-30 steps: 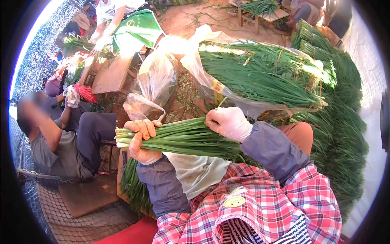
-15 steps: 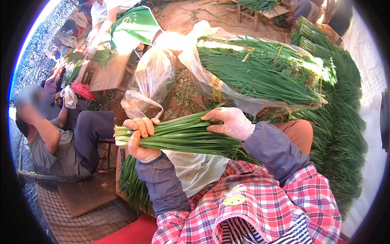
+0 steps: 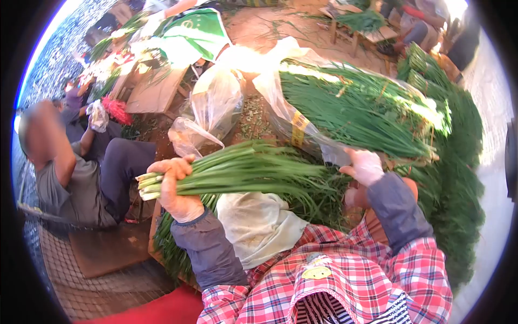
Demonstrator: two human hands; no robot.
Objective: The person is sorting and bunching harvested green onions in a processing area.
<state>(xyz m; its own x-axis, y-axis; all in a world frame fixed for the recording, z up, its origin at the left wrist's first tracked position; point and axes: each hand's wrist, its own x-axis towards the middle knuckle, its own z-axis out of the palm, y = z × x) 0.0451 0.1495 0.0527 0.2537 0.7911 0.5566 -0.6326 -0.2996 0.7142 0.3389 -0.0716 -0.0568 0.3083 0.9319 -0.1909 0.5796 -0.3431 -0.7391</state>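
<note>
My left hand (image 3: 181, 186), gloved, is closed around the pale stem ends of a bunch of green Chinese chives (image 3: 248, 170). The bunch lies roughly level, its leaves fanning out to the right above my lap. My right hand (image 3: 365, 166), also gloved, is off the bunch, to the right of the leaf tips. Its thumb and forefinger look apart, with nothing visible between them. Just behind it is the edge of a clear plastic bag (image 3: 332, 151). A whitish cloth (image 3: 256, 227) covers my lap, and more chives (image 3: 170, 245) lie below my left wrist.
A large heap of chives (image 3: 350, 100) lies in the opened plastic bag ahead. Long stacks of chives (image 3: 453, 178) line the right side. A filled clear bag (image 3: 216, 102) stands ahead. On the left sits a person (image 3: 81, 178), near a wooden table (image 3: 154, 94).
My right hand has let go of the chive leaves and moved right. My left hand has shifted slightly left with the bunch, whose leaves now spread more loosely.
</note>
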